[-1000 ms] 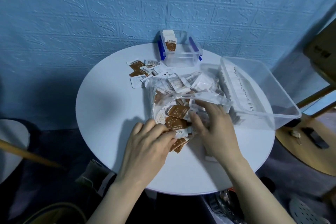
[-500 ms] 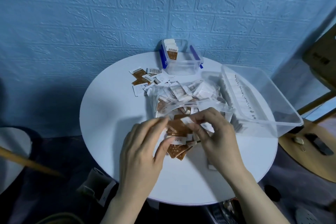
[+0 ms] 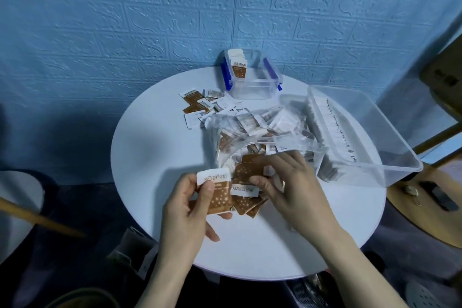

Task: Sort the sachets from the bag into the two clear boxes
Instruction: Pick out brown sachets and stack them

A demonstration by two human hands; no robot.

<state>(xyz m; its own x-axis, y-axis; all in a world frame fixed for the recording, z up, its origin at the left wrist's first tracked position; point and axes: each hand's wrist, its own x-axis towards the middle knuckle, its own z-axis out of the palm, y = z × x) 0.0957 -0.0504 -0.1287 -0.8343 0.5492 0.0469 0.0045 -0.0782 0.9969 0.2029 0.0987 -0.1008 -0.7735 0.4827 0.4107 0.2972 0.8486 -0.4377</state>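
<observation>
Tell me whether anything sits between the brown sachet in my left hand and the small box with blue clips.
Yes. The brown sachet in the left hand has the open plastic bag and loose sachets lying on the table along a straight line to the small box. Lifted over them, nothing visible blocks it.

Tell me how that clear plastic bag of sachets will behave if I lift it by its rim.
The clear plastic bag looks thin and crumpled, so it would probably sag. Its mouth gapes toward the hands, so brown sachets could spill. It likely feels light.
</observation>
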